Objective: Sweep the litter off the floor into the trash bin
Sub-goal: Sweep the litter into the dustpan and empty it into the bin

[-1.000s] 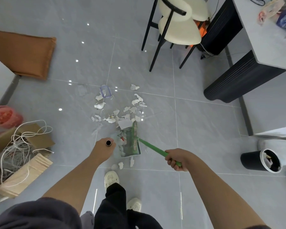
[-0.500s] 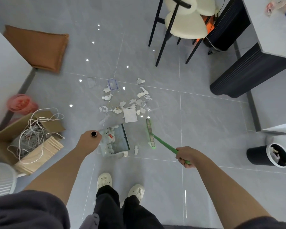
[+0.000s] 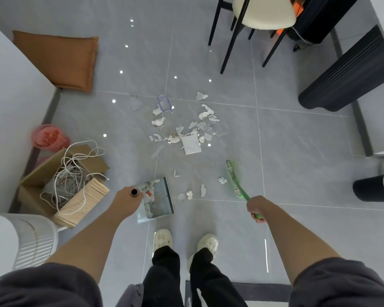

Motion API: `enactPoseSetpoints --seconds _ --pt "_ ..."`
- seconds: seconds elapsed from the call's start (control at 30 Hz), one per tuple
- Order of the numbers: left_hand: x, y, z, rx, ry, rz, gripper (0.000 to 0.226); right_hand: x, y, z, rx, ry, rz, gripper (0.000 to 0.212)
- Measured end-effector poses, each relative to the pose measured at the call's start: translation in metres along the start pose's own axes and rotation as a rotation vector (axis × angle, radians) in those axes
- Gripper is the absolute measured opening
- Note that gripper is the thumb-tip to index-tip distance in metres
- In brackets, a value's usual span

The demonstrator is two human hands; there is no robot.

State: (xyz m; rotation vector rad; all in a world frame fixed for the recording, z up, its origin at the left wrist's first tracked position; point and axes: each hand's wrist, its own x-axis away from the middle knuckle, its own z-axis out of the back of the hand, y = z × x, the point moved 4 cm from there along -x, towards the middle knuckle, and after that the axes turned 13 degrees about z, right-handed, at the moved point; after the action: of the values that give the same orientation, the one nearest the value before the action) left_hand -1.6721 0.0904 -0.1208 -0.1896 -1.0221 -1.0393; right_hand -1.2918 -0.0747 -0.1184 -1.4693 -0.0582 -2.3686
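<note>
Torn white paper litter (image 3: 187,131) lies scattered on the grey tiles ahead of my feet, with a clear plastic lid (image 3: 164,103) at its far edge. A few scraps (image 3: 202,189) lie between the dustpan and the broom. My left hand (image 3: 129,198) grips the upright handle of a grey-green dustpan (image 3: 159,201) that holds some scraps. My right hand (image 3: 256,207) holds a green broom (image 3: 233,177), its head resting on the floor right of the scraps. The black trash bin (image 3: 374,189) lies at the right edge.
A cardboard box of white cords (image 3: 67,180) and a pink bag (image 3: 48,137) sit on the left by a white wall. An orange cushion (image 3: 61,58) lies far left. A chair (image 3: 253,21) and dark table legs (image 3: 350,72) stand at the upper right. A white appliance (image 3: 20,240) stands near left.
The broom head has moved away from the dustpan to the right. The dustpan has shifted left and back toward my feet, leaving a few scraps on the floor between them.
</note>
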Motion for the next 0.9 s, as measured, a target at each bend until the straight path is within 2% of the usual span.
enactPoseSetpoints --seconds 0.1,0.2,0.33,0.43,0.53,0.73,0.9 --pt "0.000 -0.004 -0.011 -0.060 0.000 -0.025 0.031 0.003 -0.007 -0.033 -0.015 -0.066 -0.044 0.014" --pt "-0.010 -0.004 -0.020 -0.030 -0.028 0.010 0.031 0.015 -0.025 -0.068 -0.042 -0.204 -0.083 0.019" --pt "-0.016 0.003 -0.026 0.019 -0.069 0.008 0.029 0.029 -0.059 -0.099 -0.061 -0.373 -0.022 0.009" --pt "-0.013 0.005 -0.034 0.018 -0.100 -0.039 0.036 0.030 -0.071 -0.109 -0.056 -0.451 0.021 0.037" --pt "-0.014 0.001 -0.036 0.023 -0.104 -0.052 0.039 0.034 -0.077 -0.103 0.006 -0.484 0.074 0.053" --pt "-0.023 -0.009 -0.022 0.145 -0.134 -0.040 0.043 0.043 -0.084 -0.063 0.120 -0.504 0.145 0.058" --pt "-0.022 -0.021 -0.010 0.238 -0.147 -0.002 0.014 0.054 -0.092 -0.037 0.226 -0.487 0.150 0.055"
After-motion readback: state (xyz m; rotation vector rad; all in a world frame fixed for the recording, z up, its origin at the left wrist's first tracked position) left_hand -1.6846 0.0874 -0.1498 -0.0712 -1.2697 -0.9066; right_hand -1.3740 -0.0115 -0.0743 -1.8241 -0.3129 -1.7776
